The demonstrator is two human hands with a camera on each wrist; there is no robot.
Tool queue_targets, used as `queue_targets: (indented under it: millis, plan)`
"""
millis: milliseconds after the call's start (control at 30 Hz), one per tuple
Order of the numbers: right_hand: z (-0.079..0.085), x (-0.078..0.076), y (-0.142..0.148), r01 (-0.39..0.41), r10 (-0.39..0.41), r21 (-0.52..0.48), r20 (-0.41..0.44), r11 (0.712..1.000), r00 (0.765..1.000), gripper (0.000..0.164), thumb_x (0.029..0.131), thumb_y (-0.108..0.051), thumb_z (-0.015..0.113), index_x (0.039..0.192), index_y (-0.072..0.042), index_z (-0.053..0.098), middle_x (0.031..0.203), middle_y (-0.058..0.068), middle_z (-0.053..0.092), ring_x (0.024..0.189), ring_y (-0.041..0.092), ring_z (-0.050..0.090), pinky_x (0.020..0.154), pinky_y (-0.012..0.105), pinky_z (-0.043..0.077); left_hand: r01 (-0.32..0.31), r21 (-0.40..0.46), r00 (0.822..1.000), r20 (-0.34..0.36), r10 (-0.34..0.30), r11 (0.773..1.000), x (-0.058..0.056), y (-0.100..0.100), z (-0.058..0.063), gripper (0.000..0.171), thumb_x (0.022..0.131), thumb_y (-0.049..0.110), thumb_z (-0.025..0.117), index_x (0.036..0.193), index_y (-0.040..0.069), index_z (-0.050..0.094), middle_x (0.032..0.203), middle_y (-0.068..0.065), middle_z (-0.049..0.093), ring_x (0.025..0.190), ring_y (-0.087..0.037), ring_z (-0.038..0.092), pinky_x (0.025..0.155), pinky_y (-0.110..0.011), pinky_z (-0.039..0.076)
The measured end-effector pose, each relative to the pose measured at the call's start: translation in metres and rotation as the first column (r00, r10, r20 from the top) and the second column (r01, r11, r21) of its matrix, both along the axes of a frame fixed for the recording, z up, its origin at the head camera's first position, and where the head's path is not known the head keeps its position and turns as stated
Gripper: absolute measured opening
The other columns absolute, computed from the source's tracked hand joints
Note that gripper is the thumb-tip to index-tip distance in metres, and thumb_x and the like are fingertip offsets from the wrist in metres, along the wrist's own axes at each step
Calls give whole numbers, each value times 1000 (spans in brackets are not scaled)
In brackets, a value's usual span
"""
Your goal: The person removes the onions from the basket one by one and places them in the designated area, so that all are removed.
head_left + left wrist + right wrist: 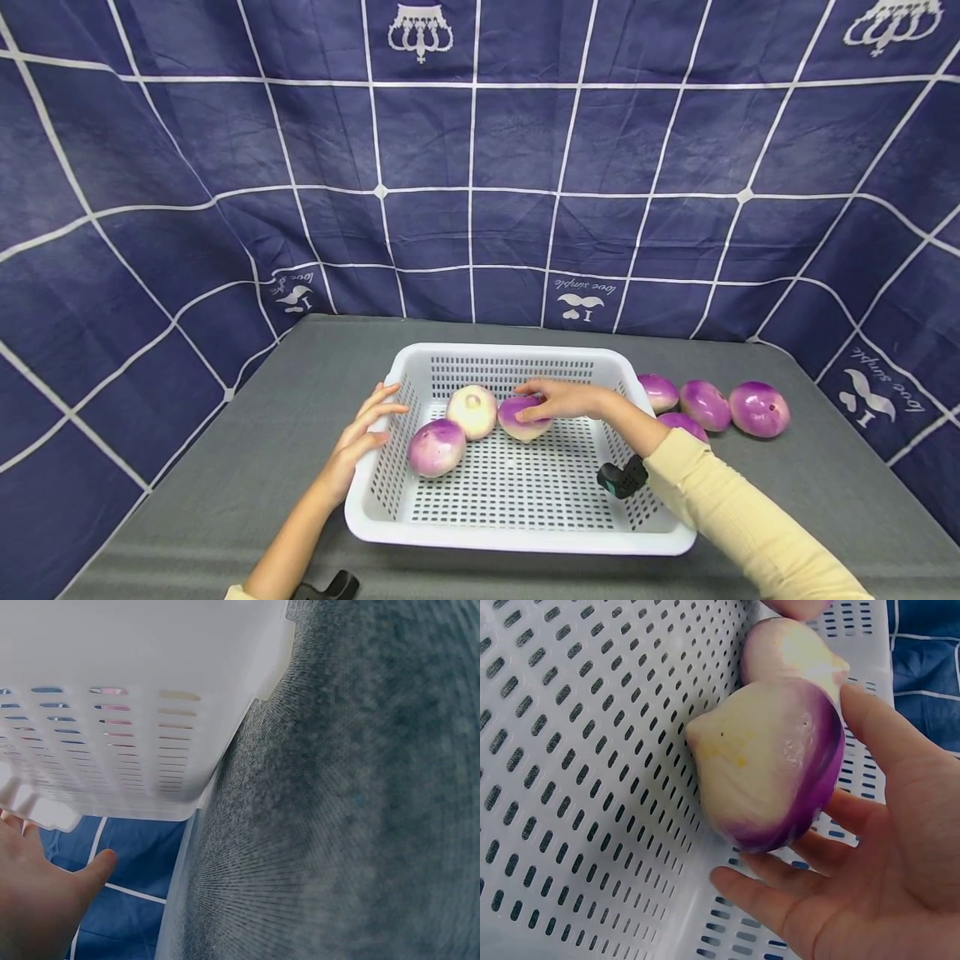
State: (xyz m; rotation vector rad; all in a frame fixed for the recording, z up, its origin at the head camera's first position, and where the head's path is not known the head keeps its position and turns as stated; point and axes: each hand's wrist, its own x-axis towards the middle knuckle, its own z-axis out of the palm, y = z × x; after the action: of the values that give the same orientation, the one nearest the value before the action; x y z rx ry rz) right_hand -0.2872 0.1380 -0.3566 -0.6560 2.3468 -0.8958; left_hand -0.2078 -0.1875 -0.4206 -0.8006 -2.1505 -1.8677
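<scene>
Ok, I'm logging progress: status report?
Right grip around a turnip in the basket. Left grip at basket's left rim. Two more turnips alongside; nothing visibly blocking.

Left grip [356,442] spread loosely, right grip [561,399] curved inward

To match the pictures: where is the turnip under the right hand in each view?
Head: the turnip is below the centre, inside the white basket, under the right hand.
Left wrist: not identifiable; only pink patches show through the basket.
Right wrist: turnip central, mostly left of the hand.
Shared landmark: the white basket.
</scene>
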Motion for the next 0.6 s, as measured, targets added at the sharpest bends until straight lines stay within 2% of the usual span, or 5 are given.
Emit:
queue_targets:
  millis: [167,267,433,500,600]
  plan:
    - [-2,2,0,-27,27,13,54,1000,998,59,85,-28,60,135,-6,38,130,15,45,115,25,46,91,40,43,-4,-2,1000,8,5,1000,2,-1,-1,37,79,2,40,114,-6,53,144,-6,30,140,-4,2,101,-5,6]
    - [-2,2,2,-43,42,22,59,999,997,58,84,-26,61,134,-7,39,129,16,45,112,24,47,83,35,45,-7,-7,1000,12,7,1000,2,-1,-1,37,80,2,40,114,-5,54,144,-5,31,140,-4,2,106,-14,4]
    - [3,1,5,-88,89,54,-29,995,996,54,82,-23,63,130,-4,44,126,15,49,113,26,48,90,35,43,-13,-13,1000,20,14,1000,1,0,1,36,81,2,40,114,-3,54,144,-3,31,139,0,4,110,-43,-4]
    - [6,0,5,-103,106,58,-54,993,993,55,82,-23,63,129,-3,44,124,14,50,113,25,49,94,37,41,-14,-9,1000,24,14,1000,1,1,2,37,80,2,40,114,-4,54,144,-3,31,139,0,4,109,-48,-6]
    - [12,1,6,-107,109,34,-47,994,993,55,83,-25,63,130,-4,42,123,15,50,111,25,49,93,38,42,-16,-2,999,30,16,1000,2,1,2,37,80,2,40,114,-7,53,144,-3,31,139,-2,3,109,-47,-7]
